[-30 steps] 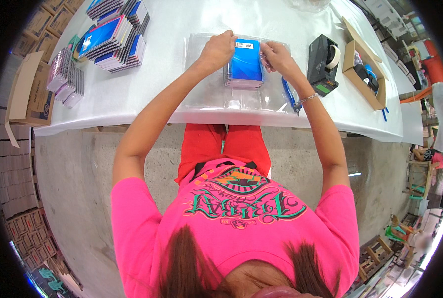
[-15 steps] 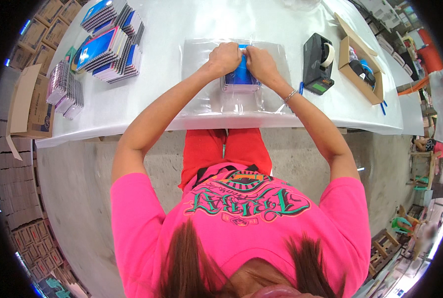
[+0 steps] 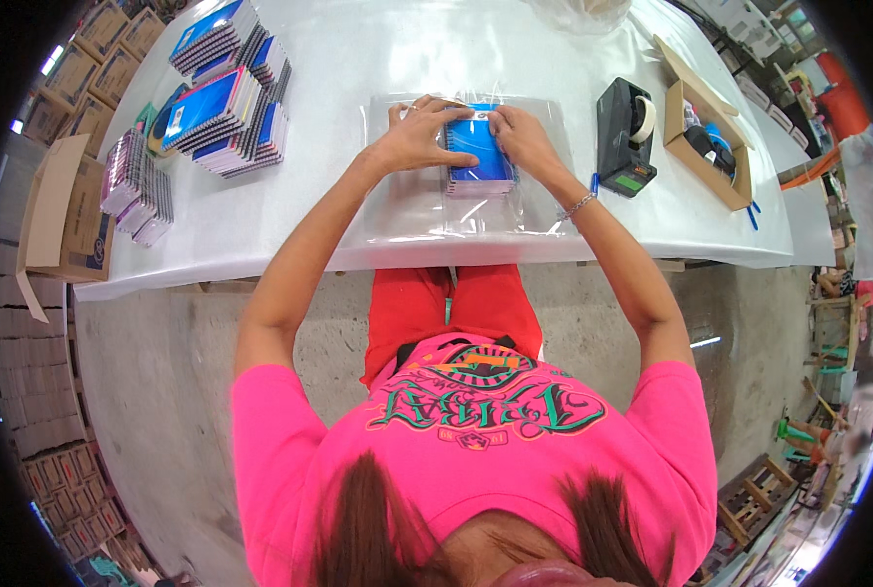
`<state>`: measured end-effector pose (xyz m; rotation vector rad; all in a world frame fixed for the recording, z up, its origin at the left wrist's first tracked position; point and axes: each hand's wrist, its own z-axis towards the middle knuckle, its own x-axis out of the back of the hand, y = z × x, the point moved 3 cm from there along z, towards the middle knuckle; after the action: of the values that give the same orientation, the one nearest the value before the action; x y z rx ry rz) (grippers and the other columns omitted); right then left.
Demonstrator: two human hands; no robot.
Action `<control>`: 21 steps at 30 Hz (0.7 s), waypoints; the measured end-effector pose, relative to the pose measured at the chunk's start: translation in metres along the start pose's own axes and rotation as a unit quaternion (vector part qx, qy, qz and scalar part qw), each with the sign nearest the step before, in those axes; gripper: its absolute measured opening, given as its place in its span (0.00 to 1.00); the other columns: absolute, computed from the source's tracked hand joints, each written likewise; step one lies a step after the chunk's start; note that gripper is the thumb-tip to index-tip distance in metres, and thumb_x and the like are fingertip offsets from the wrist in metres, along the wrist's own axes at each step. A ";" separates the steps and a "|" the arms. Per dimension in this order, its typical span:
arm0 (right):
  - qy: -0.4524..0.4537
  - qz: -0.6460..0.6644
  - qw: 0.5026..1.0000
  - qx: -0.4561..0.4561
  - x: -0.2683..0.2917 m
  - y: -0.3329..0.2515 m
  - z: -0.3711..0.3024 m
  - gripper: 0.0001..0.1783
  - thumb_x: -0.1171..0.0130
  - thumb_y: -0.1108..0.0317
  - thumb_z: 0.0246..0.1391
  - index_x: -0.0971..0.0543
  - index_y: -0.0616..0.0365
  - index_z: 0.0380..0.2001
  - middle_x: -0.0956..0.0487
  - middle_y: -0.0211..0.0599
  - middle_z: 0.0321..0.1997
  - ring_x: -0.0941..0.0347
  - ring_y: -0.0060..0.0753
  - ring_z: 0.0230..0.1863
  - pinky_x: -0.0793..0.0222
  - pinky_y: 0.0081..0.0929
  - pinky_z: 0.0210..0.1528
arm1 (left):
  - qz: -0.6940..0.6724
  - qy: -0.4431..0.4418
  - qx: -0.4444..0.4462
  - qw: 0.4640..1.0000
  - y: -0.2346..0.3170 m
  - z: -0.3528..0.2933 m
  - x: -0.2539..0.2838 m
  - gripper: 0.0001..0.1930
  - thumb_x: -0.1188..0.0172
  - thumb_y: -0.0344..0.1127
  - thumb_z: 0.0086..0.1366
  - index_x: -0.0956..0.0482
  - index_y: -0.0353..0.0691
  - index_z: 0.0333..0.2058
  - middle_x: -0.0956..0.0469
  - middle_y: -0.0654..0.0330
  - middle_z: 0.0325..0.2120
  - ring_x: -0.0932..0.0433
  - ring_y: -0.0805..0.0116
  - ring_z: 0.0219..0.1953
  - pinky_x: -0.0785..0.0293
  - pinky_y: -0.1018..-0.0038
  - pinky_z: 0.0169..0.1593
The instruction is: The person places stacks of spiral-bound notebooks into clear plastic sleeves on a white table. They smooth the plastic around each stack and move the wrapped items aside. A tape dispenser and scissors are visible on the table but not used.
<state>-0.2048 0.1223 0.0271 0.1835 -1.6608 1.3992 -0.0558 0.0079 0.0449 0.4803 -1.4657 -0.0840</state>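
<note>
A small stack of spiral notebooks with a blue cover point(image 3: 479, 168) lies on a clear plastic sheet point(image 3: 407, 217), in front of me on the table. My left hand point(image 3: 419, 137) is at the stack's left side, its fingers apart and its thumb stretched over the blue cover. At the upper right edge of the stack, my right hand point(image 3: 522, 139) has its fingers curled and closed, the tips pressed near the top of the cover. Whether plastic is pinched in them is hidden.
On the left stand several stacks of blue notebooks point(image 3: 201, 110), purple-edged notebooks point(image 3: 133, 186) and an open carton point(image 3: 82, 230). To the right are a black tape dispenser point(image 3: 624, 147), a blue pen point(image 3: 594, 184) and a cardboard box point(image 3: 684, 108) with dark items inside.
The left hand has gone from closed at the stack's top edge to spread along its left side. The right hand stays near the upper right corner. More of the blue cover shows.
</note>
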 end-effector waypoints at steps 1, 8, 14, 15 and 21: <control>-0.013 0.012 1.000 -0.019 -0.001 0.000 0.001 0.17 0.53 0.60 0.62 0.21 0.63 0.34 0.21 0.56 0.35 0.25 0.60 0.42 0.32 0.50 0.46 | -0.005 0.002 0.002 1.000 -0.002 0.001 -0.002 0.47 0.35 0.70 0.45 0.34 0.60 0.63 0.40 0.62 0.65 0.50 0.52 0.70 0.61 0.38 0.67; 0.016 -0.081 0.997 -0.002 -0.002 -0.012 -0.001 0.18 0.51 0.58 0.60 0.20 0.63 0.36 0.20 0.58 0.38 0.24 0.60 0.42 0.31 0.50 0.46 | -0.091 -0.003 0.006 0.996 -0.011 0.006 -0.032 0.51 0.38 0.76 0.45 0.42 0.64 0.66 0.50 0.67 0.70 0.64 0.52 0.73 0.73 0.33 0.67; 0.002 -0.174 0.985 0.011 -0.003 -0.021 0.000 0.17 0.51 0.59 0.58 0.19 0.60 0.36 0.20 0.59 0.38 0.23 0.59 0.43 0.28 0.49 0.46 | -0.062 -0.029 0.000 0.998 0.001 0.013 -0.025 0.53 0.39 0.77 0.44 0.44 0.61 0.67 0.49 0.62 0.70 0.63 0.49 0.73 0.73 0.32 0.67; -0.017 -0.188 0.982 0.033 -0.002 -0.019 0.005 0.17 0.50 0.59 0.57 0.18 0.60 0.36 0.20 0.59 0.38 0.23 0.59 0.42 0.28 0.48 0.46 | -0.053 -0.040 0.004 0.998 0.002 0.015 -0.020 0.54 0.39 0.77 0.44 0.44 0.60 0.67 0.49 0.61 0.69 0.62 0.49 0.73 0.73 0.32 0.66; -0.231 -0.105 0.964 0.077 0.037 -0.029 0.015 0.17 0.48 0.60 0.53 0.18 0.58 0.38 0.25 0.55 0.46 0.27 0.52 0.51 0.33 0.40 0.56 | -0.021 -0.067 0.022 0.997 0.004 0.013 -0.008 0.55 0.38 0.77 0.41 0.43 0.57 0.66 0.48 0.61 0.69 0.60 0.49 0.72 0.72 0.30 0.65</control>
<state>-0.2154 0.1157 0.0743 0.8044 -1.8353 1.3895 -0.0707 0.0105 0.0394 0.5501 -1.5912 -0.1193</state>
